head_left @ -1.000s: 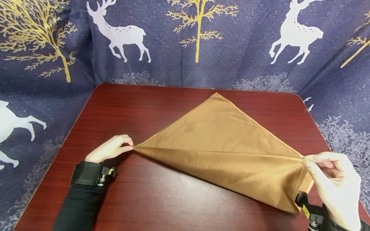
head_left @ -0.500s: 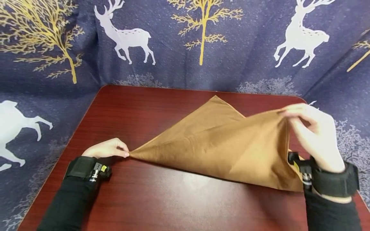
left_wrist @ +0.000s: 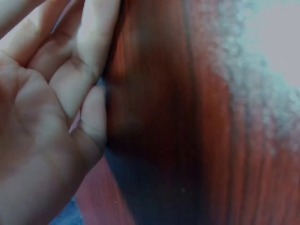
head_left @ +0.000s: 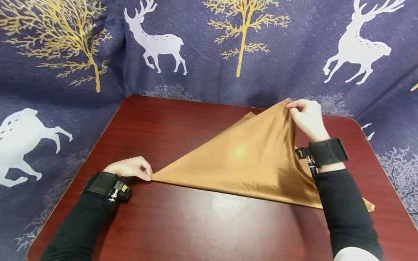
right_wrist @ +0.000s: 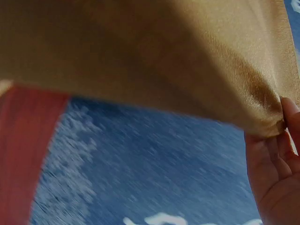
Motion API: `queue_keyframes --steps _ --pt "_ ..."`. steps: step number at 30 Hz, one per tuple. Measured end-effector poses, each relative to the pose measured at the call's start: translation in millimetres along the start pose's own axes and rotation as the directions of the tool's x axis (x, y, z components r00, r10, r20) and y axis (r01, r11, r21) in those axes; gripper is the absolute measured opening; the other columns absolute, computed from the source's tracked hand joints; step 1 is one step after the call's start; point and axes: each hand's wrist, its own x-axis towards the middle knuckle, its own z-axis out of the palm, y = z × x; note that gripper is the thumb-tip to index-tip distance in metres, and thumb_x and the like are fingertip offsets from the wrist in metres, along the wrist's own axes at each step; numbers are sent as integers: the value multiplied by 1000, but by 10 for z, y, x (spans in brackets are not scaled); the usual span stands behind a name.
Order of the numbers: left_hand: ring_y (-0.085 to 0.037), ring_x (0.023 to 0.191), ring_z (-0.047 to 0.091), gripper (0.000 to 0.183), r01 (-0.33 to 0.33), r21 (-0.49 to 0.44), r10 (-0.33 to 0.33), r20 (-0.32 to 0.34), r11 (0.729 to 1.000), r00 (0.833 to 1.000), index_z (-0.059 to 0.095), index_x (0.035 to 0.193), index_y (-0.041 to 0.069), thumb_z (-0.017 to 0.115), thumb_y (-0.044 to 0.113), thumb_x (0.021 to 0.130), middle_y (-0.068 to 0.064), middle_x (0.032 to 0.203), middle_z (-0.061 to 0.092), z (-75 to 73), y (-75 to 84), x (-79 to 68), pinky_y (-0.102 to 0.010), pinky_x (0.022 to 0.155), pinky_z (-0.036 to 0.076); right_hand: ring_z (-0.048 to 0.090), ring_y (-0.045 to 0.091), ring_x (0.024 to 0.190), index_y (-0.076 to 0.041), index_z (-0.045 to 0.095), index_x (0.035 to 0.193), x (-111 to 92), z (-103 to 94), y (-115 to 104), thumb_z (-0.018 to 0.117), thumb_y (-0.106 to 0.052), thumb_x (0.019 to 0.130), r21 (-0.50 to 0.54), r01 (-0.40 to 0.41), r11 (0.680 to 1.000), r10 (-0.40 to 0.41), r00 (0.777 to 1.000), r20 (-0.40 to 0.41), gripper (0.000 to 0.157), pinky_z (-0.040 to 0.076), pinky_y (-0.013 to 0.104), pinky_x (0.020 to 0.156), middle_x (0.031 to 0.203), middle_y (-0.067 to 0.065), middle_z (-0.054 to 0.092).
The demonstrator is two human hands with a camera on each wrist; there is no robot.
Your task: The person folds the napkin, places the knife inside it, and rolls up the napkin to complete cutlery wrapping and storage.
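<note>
A golden-brown cloth (head_left: pixel 228 159) is spread over the table and partly folded over itself. Its left corner is pinched between thumb and fingers of my left hand (head_left: pixel 130 168), low against the tabletop. My right hand (head_left: pixel 308 119) grips another corner and holds it raised near the table's far edge. From there the cloth slopes down to the left and hangs in folds under the hand. A further corner peeks out behind the lifted layer, and one more tip lies at the right, beyond my forearm. In the right wrist view, fingers (right_wrist: pixel 293 117) pinch the cloth's edge.
The dark red wooden table (head_left: pixel 202 232) has rounded far corners and a glare spot in the middle. Behind it hangs a blue curtain (head_left: pixel 209 54) printed with white deer and yellow trees. Black wrist cameras sit on both arms.
My right hand has carried its cloth corner from the near right up and away toward the far edge, folding the cloth over. My left hand keeps its corner in about the same place.
</note>
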Motion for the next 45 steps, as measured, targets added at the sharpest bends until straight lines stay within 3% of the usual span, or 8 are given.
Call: queue_keyframes --steps 9,17,27,30,34,37,38,45 --pt "-9 66 52 7 30 -25 -30 1 999 1000 66 73 -3 69 3 70 -4 74 63 37 -13 74 -22 59 43 49 27 70 5 65 90 188 532 276 43 -2 78 -44 -74 996 79 991 112 26 35 28 59 89 22 61" --pt "-8 63 51 6 42 -36 -42 -1 998 999 68 69 6 68 0 70 -3 73 63 79 -21 113 -22 57 42 51 35 89 9 61 95 251 951 574 44 1 77 -71 -20 997 37 968 248 26 38 42 78 99 26 58" --pt "-6 61 49 6 16 -11 -17 -4 1000 1000 65 70 -3 68 2 68 2 69 61 45 -25 85 -20 55 40 38 45 108 18 46 111 262 1185 770 44 3 74 -95 12 995 42 839 543 39 31 49 90 114 34 40" --pt "-6 62 49 7 19 -7 -19 -6 1000 1000 65 70 -3 68 3 69 1 70 61 35 -8 61 -20 56 41 44 38 92 12 53 91 352 1268 890 39 8 68 5 84 996 -72 816 574 27 36 42 81 95 27 45" --pt "-5 61 48 5 11 7 -11 -16 1000 1000 65 71 -1 67 4 71 1 69 60 23 7 26 -20 57 40 39 30 93 6 51 92 672 1781 1804 38 7 63 58 190 980 -188 795 577 32 33 28 80 95 20 41" --pt "-4 60 46 7 8 22 -8 -30 1000 1000 64 70 1 66 6 73 3 67 58 17 -5 2 -19 56 39 33 30 108 7 45 114 881 2177 2440 41 4 64 -30 221 975 -161 793 588 50 28 23 89 114 24 33" --pt "-5 59 46 7 11 25 -10 -36 1000 999 64 70 2 66 7 74 4 66 57 15 -9 -7 -20 56 39 34 31 107 10 43 115 896 2201 2425 41 3 65 -54 220 974 -145 791 595 51 29 27 89 115 25 33" --pt "-6 62 50 5 35 31 -33 -61 999 998 64 69 0 62 4 72 5 66 59 17 -25 -47 -21 60 41 31 47 112 13 35 124 476 1430 784 36 5 74 -189 97 977 66 707 704 52 25 53 93 126 31 24"
